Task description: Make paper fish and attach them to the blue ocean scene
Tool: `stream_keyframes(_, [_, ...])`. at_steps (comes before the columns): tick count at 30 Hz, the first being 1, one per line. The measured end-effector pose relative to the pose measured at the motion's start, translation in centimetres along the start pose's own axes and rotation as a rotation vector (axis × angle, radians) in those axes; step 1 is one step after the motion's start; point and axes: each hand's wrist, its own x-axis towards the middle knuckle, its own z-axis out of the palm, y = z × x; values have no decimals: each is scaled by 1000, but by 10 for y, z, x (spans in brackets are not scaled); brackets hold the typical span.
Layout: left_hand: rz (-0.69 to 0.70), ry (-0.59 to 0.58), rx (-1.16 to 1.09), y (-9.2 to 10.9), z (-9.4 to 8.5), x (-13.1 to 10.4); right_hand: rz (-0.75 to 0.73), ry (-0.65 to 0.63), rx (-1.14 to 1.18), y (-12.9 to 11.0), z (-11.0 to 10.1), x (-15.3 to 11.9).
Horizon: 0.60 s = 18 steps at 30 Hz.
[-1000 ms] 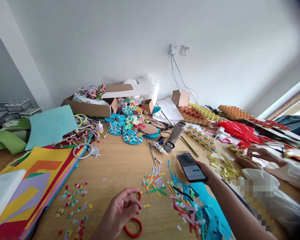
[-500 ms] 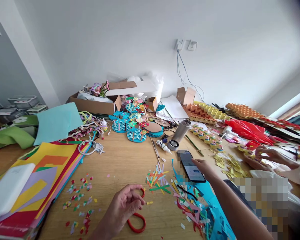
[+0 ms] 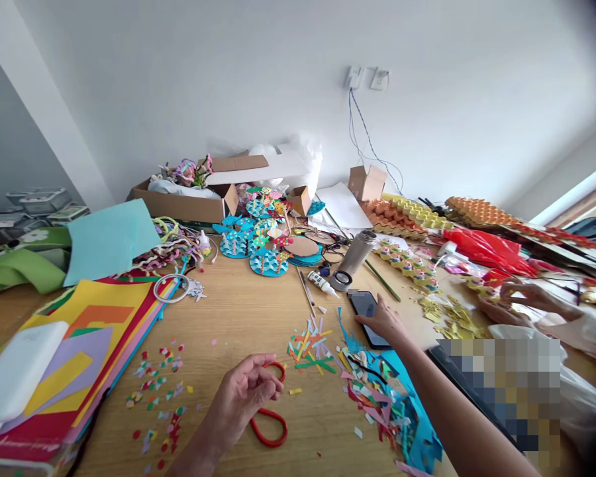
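My left hand (image 3: 251,391) hovers low over the wooden table with curled fingers, beside the red-handled scissors (image 3: 269,429); one red loop shows behind its fingertips. Whether the fingers grip the scissors I cannot make out. My right hand (image 3: 385,320) is on the dark phone (image 3: 367,311), its fingers spread over the right edge and the screen. The phone lies on the table just in front of the steel bottle (image 3: 356,253). Thin coloured paper strips (image 3: 312,348) are scattered between my hands.
Coloured sheets (image 3: 94,315) and a white device (image 3: 24,371) lie at left. Blue paper scraps (image 3: 417,424) are at right. Decorated blue discs (image 3: 268,262) and a glue bottle (image 3: 320,283) stand farther back. Another person's hands (image 3: 521,301) work at far right.
The phone has gone from raised and tilted in my right hand to lying on the table, its screen darker. My right fingers have spread over it. The view has shifted slightly.
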Motion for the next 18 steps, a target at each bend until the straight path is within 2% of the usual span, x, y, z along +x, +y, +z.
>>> stream_keyframes(5, [-12, 5, 17, -2, -1, 1, 15, 2, -59, -7, 3, -2])
stream_keyframes(8, [-8, -5, 33, -4, -2, 1, 8, -9, -52, -2, -4, -1])
stream_keyframes(13, [3, 14, 42, -3, -1, -2, -30, -42, 25, 35, -36, -20])
stream_keyframes(16, [-4, 25, 53, 0, 0, -4, -22, -66, 71, 62, -49, -49])
stream_keyframes(18, [-16, 4, 71, 3, 0, -5, -3, -72, 96, 75, -49, -71])
